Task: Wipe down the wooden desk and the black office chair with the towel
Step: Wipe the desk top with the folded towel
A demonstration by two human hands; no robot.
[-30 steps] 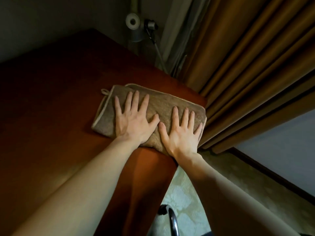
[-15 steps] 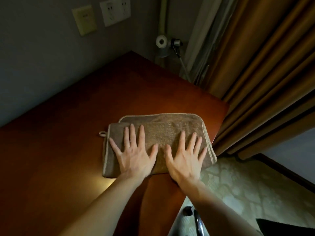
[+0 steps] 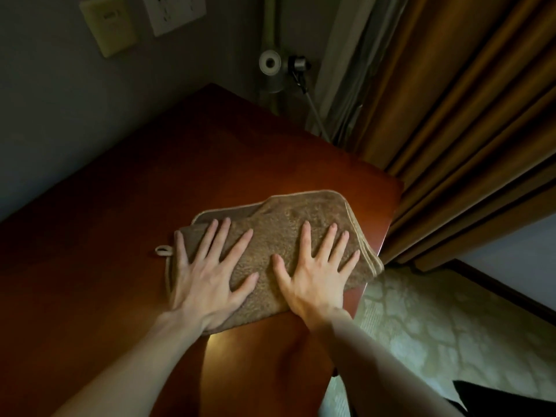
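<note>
A folded brown towel (image 3: pixel 279 233) with a pale trim and a small hanging loop lies flat on the reddish wooden desk (image 3: pixel 144 212), near the desk's right end. My left hand (image 3: pixel 210 275) presses on the towel's left half with fingers spread straight. My right hand (image 3: pixel 319 272) presses flat on its right half, fingers spread too. A dark corner at the bottom right may be the black office chair (image 3: pixel 505 395); most of it is out of frame.
Brown curtains (image 3: pixel 469 130) hang just past the desk's right end. A grey wall behind carries a switch plate (image 3: pixel 108 22) and a socket (image 3: pixel 173 10). A small clamp lamp (image 3: pixel 270 67) stands at the far corner. Patterned carpet (image 3: pixel 436 332) lies below right.
Both hands have pulled the towel toward me along the desk's right end, and the towel has bunched slightly at its far left. The view has tilted up toward the wall.
</note>
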